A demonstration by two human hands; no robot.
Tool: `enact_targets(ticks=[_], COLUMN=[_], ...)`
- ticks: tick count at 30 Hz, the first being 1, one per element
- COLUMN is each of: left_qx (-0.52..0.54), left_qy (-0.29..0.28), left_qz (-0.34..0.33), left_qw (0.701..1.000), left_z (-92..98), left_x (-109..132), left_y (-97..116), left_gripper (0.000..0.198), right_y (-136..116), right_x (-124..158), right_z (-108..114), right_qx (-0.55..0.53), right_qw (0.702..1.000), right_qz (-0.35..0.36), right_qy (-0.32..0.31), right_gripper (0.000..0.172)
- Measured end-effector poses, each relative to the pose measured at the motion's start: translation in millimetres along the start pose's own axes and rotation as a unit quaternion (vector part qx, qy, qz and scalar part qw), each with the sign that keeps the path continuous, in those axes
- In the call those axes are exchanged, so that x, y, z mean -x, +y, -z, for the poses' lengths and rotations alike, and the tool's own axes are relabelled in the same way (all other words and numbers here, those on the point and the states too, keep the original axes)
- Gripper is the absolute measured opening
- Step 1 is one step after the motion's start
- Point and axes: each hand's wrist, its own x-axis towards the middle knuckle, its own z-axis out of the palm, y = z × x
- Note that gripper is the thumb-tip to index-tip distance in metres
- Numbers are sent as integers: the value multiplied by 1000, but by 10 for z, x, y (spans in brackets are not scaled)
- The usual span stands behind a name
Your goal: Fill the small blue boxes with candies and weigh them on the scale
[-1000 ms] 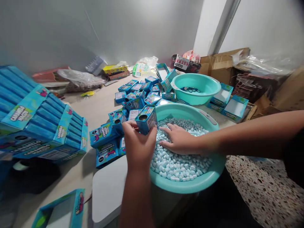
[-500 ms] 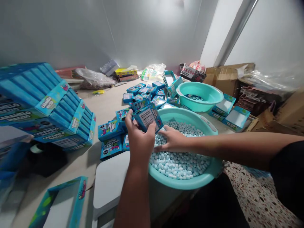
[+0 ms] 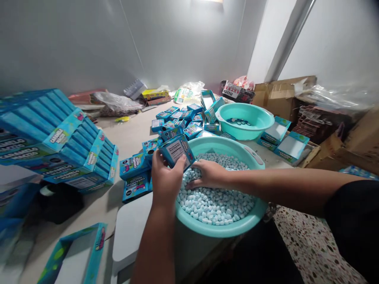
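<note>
My left hand grips a small blue candy box, thumb on its printed panel and fingers behind it. The box is tilted over the near-left rim of a turquoise tub, its top turned away from me. Inside the tub lies a mass of pale blue candies. My right hand is curled around some of these candies close to the box, thumb and fingers apart, its fingertips partly hidden among them.
A pile of blue boxes spreads behind the left hand. Filled display trays are stacked at left. A white scale-like device and an open tray lie nearer. A second turquoise tub holds dark round pieces; cardboard boxes stand behind.
The view has shifted slightly, moving hands, box and tub a little leftward in the picture. My left hand still grips the box; my right hand stays in the candies.
</note>
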Motion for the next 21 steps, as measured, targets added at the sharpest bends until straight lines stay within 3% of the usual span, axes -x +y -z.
enact_targets(ticks=[2, 7, 12, 15, 17, 21], left_qx=[-4, 29, 34, 49, 52, -13], left_qy=[-7, 0, 17, -25, -68, -138], left_qz=[3, 28, 24, 10, 4, 23], left_qw=[1000, 999, 999, 998, 996, 990], left_z=[15, 16, 8, 5, 0, -15], left_x=[15, 16, 20, 32, 28, -16], left_y=[39, 68, 34, 20, 5, -43], left_gripper=[35, 34, 33, 34, 36, 44], right_y=[-11, 59, 253, 223, 140, -48], right_x=[-6, 4, -8, 23, 66, 151], right_z=[87, 289, 169, 59, 22, 16], right_qx=[-2, -31, -139, -184, -260, -444], right_qw=[1000, 996, 986, 978, 957, 871], right_qz=[5, -74, -86, -92, -127, -211], right_qy=[-2, 34, 3, -13, 1, 15], right_gripper=[70, 52, 47, 48, 47, 46])
